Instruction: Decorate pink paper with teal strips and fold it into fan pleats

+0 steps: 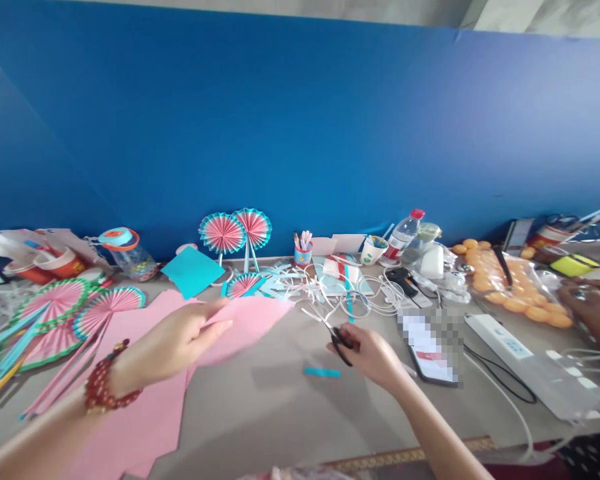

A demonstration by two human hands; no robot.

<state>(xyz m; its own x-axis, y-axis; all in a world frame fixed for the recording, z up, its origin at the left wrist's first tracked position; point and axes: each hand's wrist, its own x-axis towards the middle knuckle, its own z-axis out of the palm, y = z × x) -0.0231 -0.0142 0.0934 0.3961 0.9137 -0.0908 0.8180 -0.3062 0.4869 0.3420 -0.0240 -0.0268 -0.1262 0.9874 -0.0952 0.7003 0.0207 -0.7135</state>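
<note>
Between the thumb and fingers of my left hand [193,337] is a sheet of pink paper [253,327], raised above the table and slightly blurred. Larger pink sheets [153,407] lie beneath my left forearm. My right hand [373,353] is closed round the black handles of a pair of scissors [339,345], whose blades point up and to the left, apart from the pink paper. A short blue paper strip [322,372] rests on the table just left of and below the scissors. A turquoise square of paper [193,272] lies behind my left hand.
Folded paper fans [223,233] lean on the blue partition [300,133]; more fans [107,310] lie at left. White cables [360,303], a bottle [403,237], a phone [427,350] and a power strip [500,337] sit right. Another person's hand [587,307] is near bagged orange balls [517,283].
</note>
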